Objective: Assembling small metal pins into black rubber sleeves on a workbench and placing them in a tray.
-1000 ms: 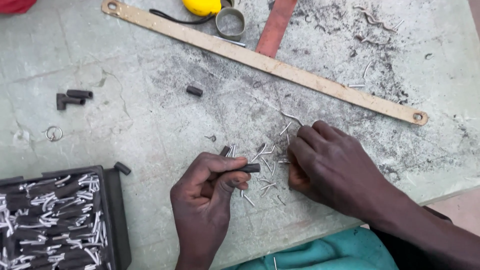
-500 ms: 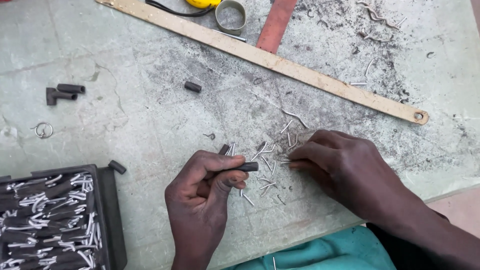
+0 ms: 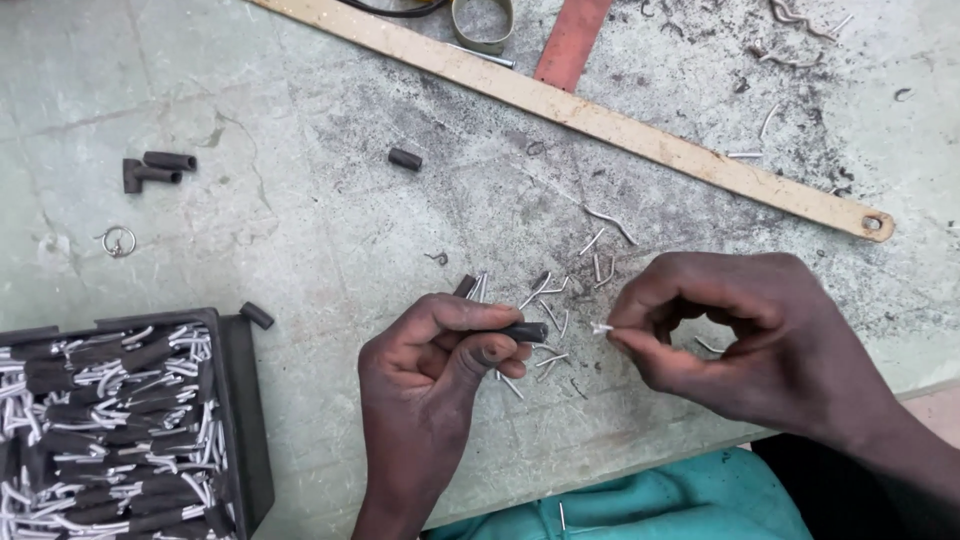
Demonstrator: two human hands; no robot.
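Observation:
My left hand (image 3: 435,365) pinches a short black rubber tube (image 3: 525,331) between thumb and fingers, its open end facing right. My right hand (image 3: 745,335) holds a small bent white wire pin (image 3: 601,327) at its fingertips, a finger's width from the tube's end. Under and between the hands lies a scatter of loose white wire pins (image 3: 560,300) on the worn grey bench (image 3: 300,220).
A black tray (image 3: 240,400) at the lower left holds several tubes with pins in them. Loose black tubes (image 3: 155,170) (image 3: 404,159) and a small metal ring (image 3: 118,241) lie on the bench. A long tan metal strip (image 3: 600,120) crosses the back, with a red bar (image 3: 570,40) behind.
My right hand has lifted off the pile of pins and now pinches one pin next to the tube. The view has shifted slightly downward.

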